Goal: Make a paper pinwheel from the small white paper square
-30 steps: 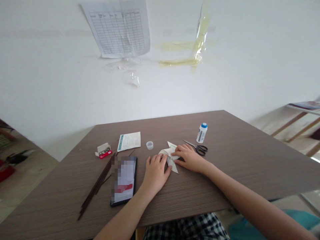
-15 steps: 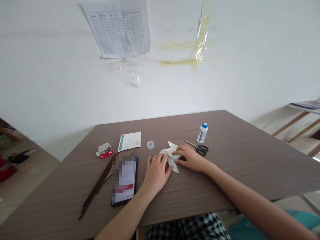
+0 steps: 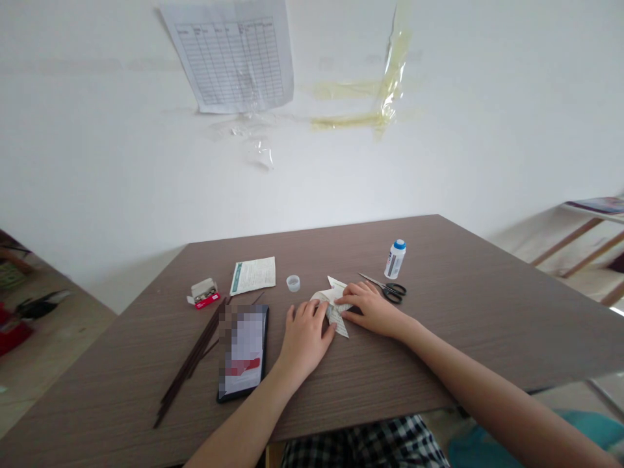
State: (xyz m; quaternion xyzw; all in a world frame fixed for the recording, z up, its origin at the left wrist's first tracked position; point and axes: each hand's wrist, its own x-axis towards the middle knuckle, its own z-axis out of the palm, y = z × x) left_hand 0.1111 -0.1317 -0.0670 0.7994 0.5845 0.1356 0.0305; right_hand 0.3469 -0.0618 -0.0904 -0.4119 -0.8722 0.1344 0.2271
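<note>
- Right here on the wood-grain table, just in front of me, sits the folded sheet of printed paper, pale, with small grid-like printing and pointed corners sticking out in several directions.
- It looks feather-light and soft, so I'd expect it to crease easily and slide on this smooth top, and those thin points look like the fragile bit.
- Best place to take hold, I'd say, is the thick folded middle, pinched lightly, rather than the tips.
- My left hand is on the near-left side of the paper, open and relaxed, with the fingers bent gently over it, holding nothing in a pinch.
- My right hand comes in from the other side, low and flat, with the fingers lying across the top of the sheet; no tight grip there either.
- The two hands sit close together, with the paper between them and pinned against the table.
- Just beyond my right hand lie the black-handled scissors, with the white glue bottle and its blue top behind them.
- Off to the left, there's a small clear cap, a printed leaflet, and a little red-and-white box.
- Nearer me, dark thin sticks lie beside a phone, its screen blurred out.
</note>
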